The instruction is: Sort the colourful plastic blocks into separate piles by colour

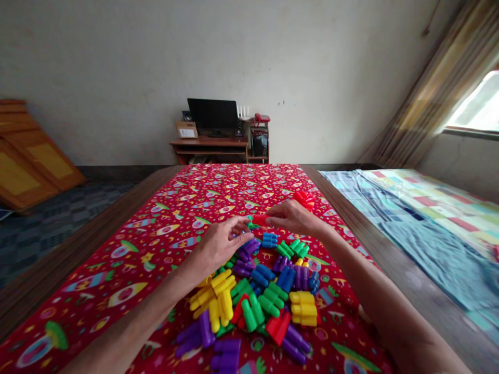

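Note:
My right hand (293, 217) pinches a red plastic block (260, 219) above the far side of a pile of coloured blocks (257, 301). My left hand (220, 244) is curled just left of it, fingertips pinched near a small green block (250, 224) that touches the red one; whether it grips that piece is unclear. More red blocks (304, 198) sit behind my right hand. The pile holds yellow, green, blue, purple and red pieces on a red patterned cloth (156, 239).
The cloth covers a wooden table (393, 259). A bed with a checked sheet (429, 223) runs along the right. A desk with a monitor (212, 115) stands at the far wall. Wooden panels (31, 161) lean at the left. A curtain (440, 88) hangs by the window.

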Tool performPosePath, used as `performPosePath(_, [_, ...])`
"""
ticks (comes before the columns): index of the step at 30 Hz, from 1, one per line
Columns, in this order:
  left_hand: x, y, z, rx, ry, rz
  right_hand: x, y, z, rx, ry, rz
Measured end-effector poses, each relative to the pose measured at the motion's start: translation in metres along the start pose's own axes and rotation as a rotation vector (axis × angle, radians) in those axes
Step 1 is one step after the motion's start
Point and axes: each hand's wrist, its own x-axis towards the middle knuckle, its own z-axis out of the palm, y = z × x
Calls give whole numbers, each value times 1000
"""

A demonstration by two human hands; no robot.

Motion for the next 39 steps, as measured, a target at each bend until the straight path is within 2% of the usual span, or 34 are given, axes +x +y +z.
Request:
performPosePath(2, [-8, 4, -7, 200, -153, 16, -4, 25, -14, -155, 160, 128])
performPosePath(5, [-28, 14, -19, 395, -424, 118, -18, 71, -36, -428, 402, 417])
performPosePath(8, [-44, 25, -21, 442, -513, 180, -37, 111, -48, -560, 536, 661])
performPosePath(10, [-49, 30, -17, 489, -536, 162, -49, 128, -50, -562, 523, 724])
performPosePath(12, [-51, 32, -9, 546, -559, 132, -56, 138, -50, -533, 456, 732])
performPosePath(16, [-51, 30, 4, 662, -571, 109, -60, 144, -48, -477, 329, 688])
performPosePath(20, [-48, 29, 4, 683, -617, 139, -56, 138, -49, -500, 367, 667])
performPosePath(23, [-38, 27, 1, 549, -590, 151, -50, 125, -49, -554, 390, 652])
performPosePath(29, [-5, 7, -2, 47, -177, 26, -38, 92, -46, -655, 341, 670])
performPosePath(32, [2, 0, -3, -157, -107, -40, -32, 73, -44, -653, 283, 655])
performPosePath(35, [2, -1, -3, -163, -71, -66, -23, 43, -34, -407, 190, 419])
performPosePath(37, [0, 0, -1, -105, 10, -45, -15, 17, -20, -104, 44, 188])
performPosePath(39, [-2, -1, 3, -62, 96, 11, -8, -8, -3, 107, -66, 24])
